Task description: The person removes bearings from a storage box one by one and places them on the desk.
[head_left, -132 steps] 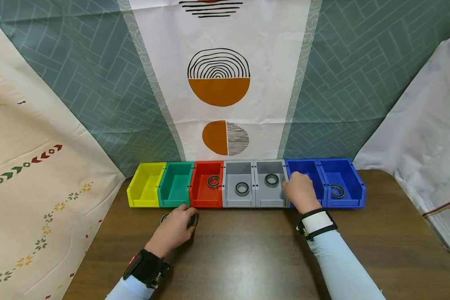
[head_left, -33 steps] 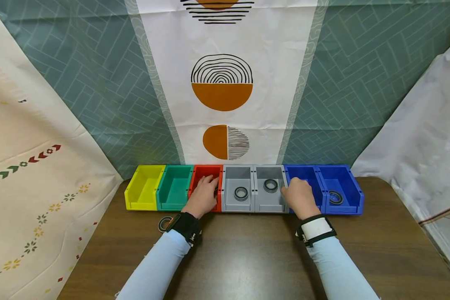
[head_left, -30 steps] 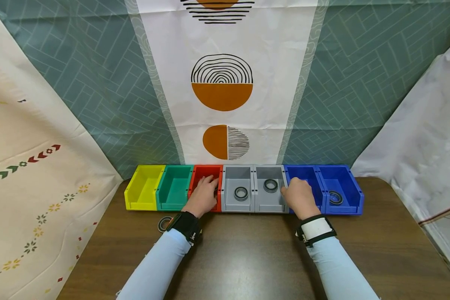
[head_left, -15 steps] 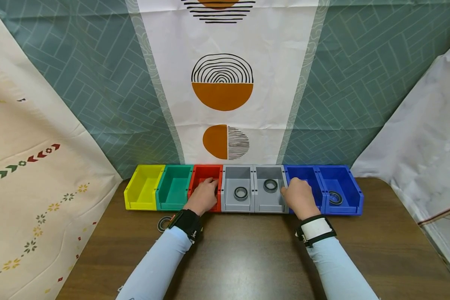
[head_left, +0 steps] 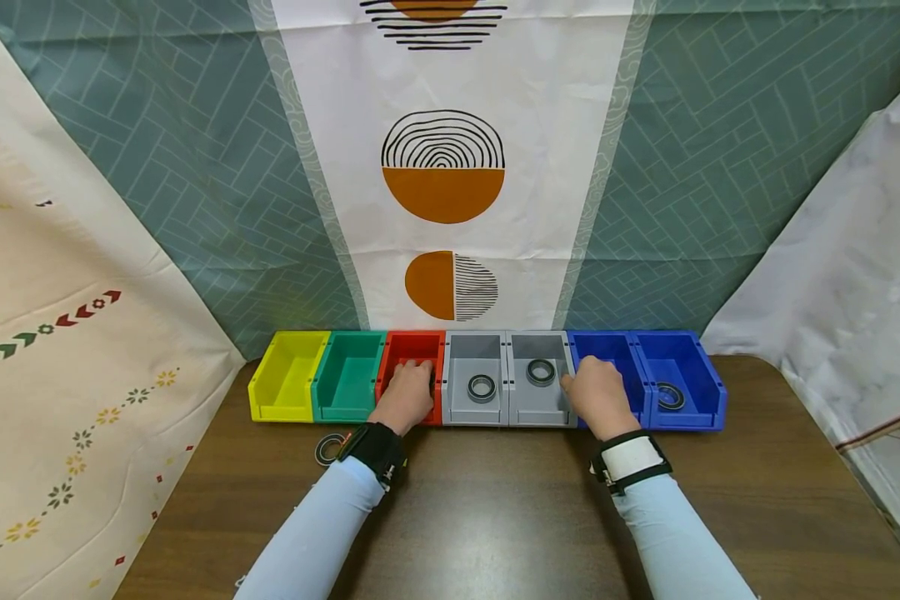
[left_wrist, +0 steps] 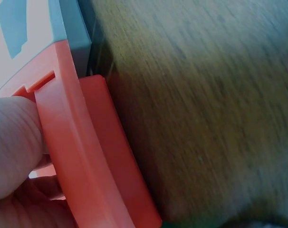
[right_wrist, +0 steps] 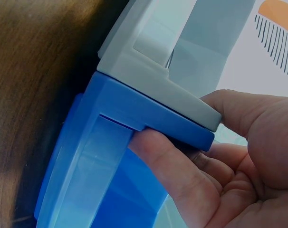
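Note:
My left hand (head_left: 407, 395) reaches down into the red bin (head_left: 416, 342); in the left wrist view its thumb (left_wrist: 13, 142) and curled fingers are behind the bin's front wall. Whatever lies under these fingers is hidden. My right hand (head_left: 598, 393) pinches the adjoining side walls of a grey bin (right_wrist: 153, 90) and a blue bin (right_wrist: 120, 102), thumb on the grey side, a finger inside the blue one. A ball bearing (head_left: 482, 388) lies in the left grey bin, another bearing (head_left: 541, 372) in the right grey bin. Beside my left wrist, a bearing (head_left: 326, 450) rests on the table.
The bins stand in one row along the back of the wooden table (head_left: 487, 517). A yellow bin (head_left: 291, 375) and a green bin (head_left: 350, 375) are at the left. The far-right blue bin (head_left: 682, 350) holds a bearing (head_left: 671, 397). Patterned cloth (head_left: 450, 83) hangs behind.
My left hand has gone from the bearings on the table into the red bin, and one fewer bearing shows on the table. Lately its fingers have curled lower. The right hand stays put.

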Available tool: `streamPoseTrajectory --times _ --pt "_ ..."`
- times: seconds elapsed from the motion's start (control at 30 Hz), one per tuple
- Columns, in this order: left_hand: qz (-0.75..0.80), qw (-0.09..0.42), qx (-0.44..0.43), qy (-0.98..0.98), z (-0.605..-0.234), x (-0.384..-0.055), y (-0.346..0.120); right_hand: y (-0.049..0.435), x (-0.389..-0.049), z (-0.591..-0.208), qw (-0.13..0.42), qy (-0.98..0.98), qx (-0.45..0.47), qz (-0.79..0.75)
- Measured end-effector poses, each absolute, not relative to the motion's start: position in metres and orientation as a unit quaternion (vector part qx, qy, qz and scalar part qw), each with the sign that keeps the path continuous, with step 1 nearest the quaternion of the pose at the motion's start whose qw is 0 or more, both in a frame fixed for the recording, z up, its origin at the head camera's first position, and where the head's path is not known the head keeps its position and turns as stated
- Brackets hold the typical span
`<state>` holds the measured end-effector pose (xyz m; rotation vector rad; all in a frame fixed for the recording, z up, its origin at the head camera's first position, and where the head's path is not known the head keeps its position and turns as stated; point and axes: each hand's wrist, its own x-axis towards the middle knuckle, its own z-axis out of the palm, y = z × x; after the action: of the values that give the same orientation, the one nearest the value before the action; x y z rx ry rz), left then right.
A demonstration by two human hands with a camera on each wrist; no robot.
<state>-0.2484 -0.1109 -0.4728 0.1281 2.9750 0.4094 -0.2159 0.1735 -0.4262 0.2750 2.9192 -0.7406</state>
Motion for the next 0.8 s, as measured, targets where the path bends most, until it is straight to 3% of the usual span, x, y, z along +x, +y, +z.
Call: streamPoseTrajectory --times 0.57,0.8 --pt "0.07 0.046 0.071 0.994 -0.47 -0.24 -0.117 0.173 -0.217 -0.427 0.043 0.967 0.087 -0.236" --pt "0.087 0.009 0.082 0.993 -0.468 -0.233 -0.121 0.174 -0.218 -0.429 0.045 0.967 0.088 -0.234"
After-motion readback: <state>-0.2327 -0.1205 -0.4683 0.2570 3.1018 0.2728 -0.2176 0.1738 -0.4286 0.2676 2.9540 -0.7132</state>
